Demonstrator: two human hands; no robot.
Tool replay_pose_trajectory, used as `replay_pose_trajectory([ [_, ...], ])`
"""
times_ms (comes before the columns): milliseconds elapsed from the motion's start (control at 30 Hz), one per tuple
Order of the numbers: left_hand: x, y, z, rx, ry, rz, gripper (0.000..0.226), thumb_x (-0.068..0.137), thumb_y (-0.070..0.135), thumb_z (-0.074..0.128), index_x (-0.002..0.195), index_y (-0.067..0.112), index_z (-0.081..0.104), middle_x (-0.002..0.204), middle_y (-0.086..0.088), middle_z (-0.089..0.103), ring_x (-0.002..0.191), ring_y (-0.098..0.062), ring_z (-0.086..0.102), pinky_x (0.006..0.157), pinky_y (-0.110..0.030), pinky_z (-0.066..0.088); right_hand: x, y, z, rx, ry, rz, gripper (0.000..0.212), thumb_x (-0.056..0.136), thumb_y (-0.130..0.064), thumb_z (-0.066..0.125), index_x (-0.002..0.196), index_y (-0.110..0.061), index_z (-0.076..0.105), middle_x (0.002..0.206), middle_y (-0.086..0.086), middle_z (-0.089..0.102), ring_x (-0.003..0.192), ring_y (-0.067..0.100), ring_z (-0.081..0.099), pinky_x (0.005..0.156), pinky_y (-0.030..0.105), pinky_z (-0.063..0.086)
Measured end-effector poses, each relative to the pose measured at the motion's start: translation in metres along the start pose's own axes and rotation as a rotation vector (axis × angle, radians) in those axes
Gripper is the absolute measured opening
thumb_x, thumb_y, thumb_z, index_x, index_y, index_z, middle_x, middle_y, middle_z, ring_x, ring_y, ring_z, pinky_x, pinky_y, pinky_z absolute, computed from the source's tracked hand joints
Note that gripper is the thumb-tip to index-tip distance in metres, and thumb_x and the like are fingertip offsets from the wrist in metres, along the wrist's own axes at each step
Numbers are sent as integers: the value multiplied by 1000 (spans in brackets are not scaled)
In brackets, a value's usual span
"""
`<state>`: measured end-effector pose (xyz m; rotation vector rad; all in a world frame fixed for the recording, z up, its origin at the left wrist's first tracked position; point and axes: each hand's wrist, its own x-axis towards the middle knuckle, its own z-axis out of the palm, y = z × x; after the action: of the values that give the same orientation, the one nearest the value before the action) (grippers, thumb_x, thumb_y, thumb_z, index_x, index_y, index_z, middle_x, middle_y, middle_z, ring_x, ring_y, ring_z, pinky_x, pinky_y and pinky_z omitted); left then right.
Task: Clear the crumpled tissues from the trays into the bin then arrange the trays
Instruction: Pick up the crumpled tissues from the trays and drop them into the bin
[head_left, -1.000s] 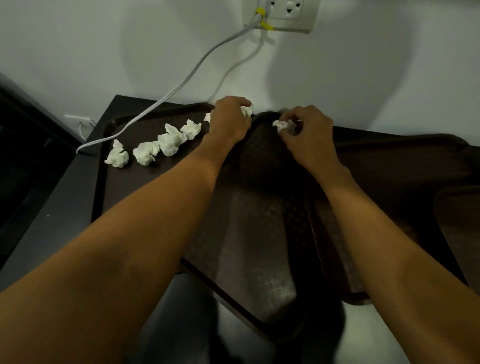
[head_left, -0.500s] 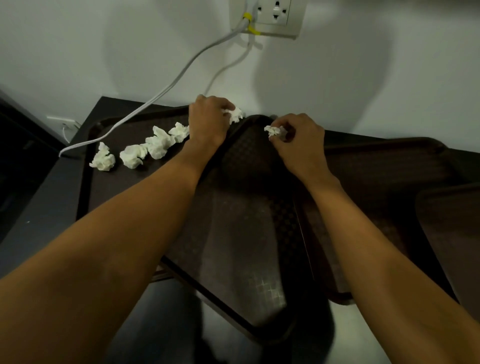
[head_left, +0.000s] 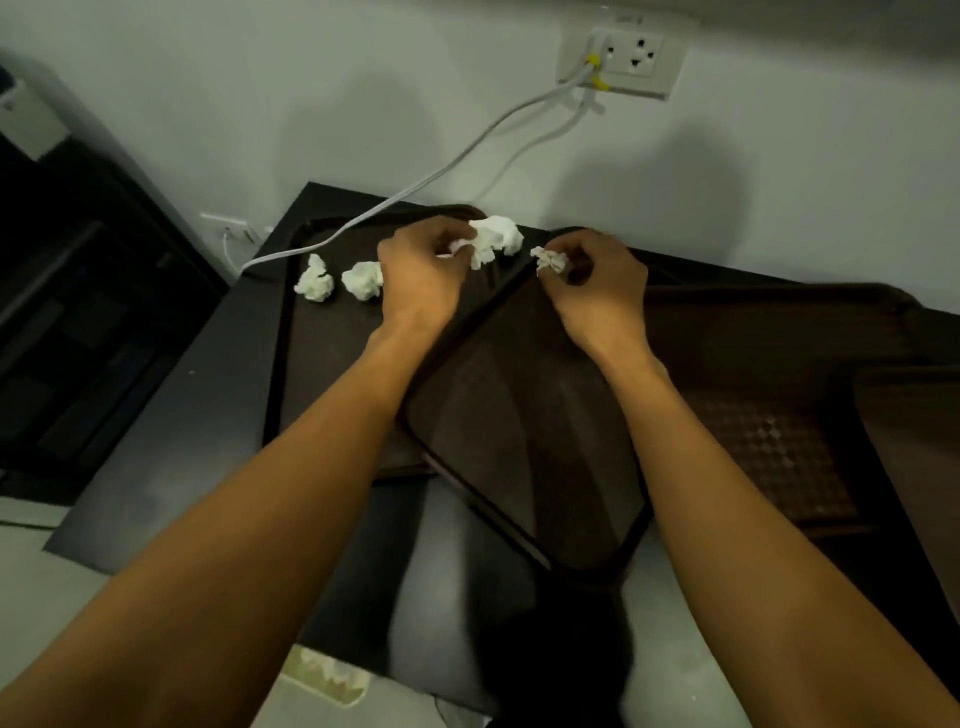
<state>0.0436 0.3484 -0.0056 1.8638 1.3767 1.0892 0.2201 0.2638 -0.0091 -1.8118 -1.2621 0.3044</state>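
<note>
Both hands work near the back edge of the worktop (head_left: 208, 395), a little apart. Left hand (head_left: 421, 280) has its fingers curled round a big wad (head_left: 496, 239) of white tissue, over the back rim of the left tray (head_left: 283, 374). Right hand (head_left: 597, 286) pinches a small scrap (head_left: 550, 259) of tissue at the far rim of the middle tray (head_left: 519, 426), which lies askew, overlapping the left tray and the right tray (head_left: 753, 364). A loose tissue (head_left: 314, 279) and a second tissue (head_left: 363, 279) sit side by side on the left tray, toward the back-left corner. A white cable (head_left: 415, 189) runs from a wall socket (head_left: 628, 57) down across that corner.
</note>
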Motion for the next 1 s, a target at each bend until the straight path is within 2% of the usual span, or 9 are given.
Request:
replay_pose_trajectory([
  [167,-49,-6,-58,-16,32,-33,17,84,8,76,97,19,78,94,10,75,87,-1,69,80,-10,52,-39,-41,10,46,15,-48,18,82,-19,76,100,-22,75,99,-4,70,84,3,63,75,1,40],
  [267,-78,-7,-96,-25,54,-64,17,85,7,75,98,18,77,98,10,74,88,0,69,78,-6,50,-67,-68,15,96,5,-44,21,81,-18,78,101,-24,75,99,-7,69,80,3,63,77,13,50],
  [500,-160,-22,-191,11,103,-109,29,85,9,74,112,21,76,107,6,67,92,-4,66,77,0,44,-151,-132,39,173,-71,-74,22,83,-19,78,103,-27,73,101,-7,68,88,3,66,80,21,57],
  [667,-228,-51,-259,27,166,-158,25,84,13,75,107,22,80,104,6,66,79,-3,65,73,-4,45,-228,-179,80,256,-151,-101,20,81,-16,78,99,-24,75,97,-2,69,79,4,67,72,17,56],
  [900,-319,-116,-326,39,253,-312,24,84,9,75,104,22,80,102,8,64,78,-5,68,76,-14,55,-329,-215,141,314,-363,-117,20,84,-8,77,100,-20,75,100,-2,66,81,2,66,69,9,50],
  [1000,-355,-148,-339,71,286,-409,23,84,9,77,105,20,81,105,5,64,77,-2,65,76,-8,52,-362,-217,167,317,-449,-143,20,84,-7,76,100,-19,76,101,-3,66,84,3,66,71,10,51],
])
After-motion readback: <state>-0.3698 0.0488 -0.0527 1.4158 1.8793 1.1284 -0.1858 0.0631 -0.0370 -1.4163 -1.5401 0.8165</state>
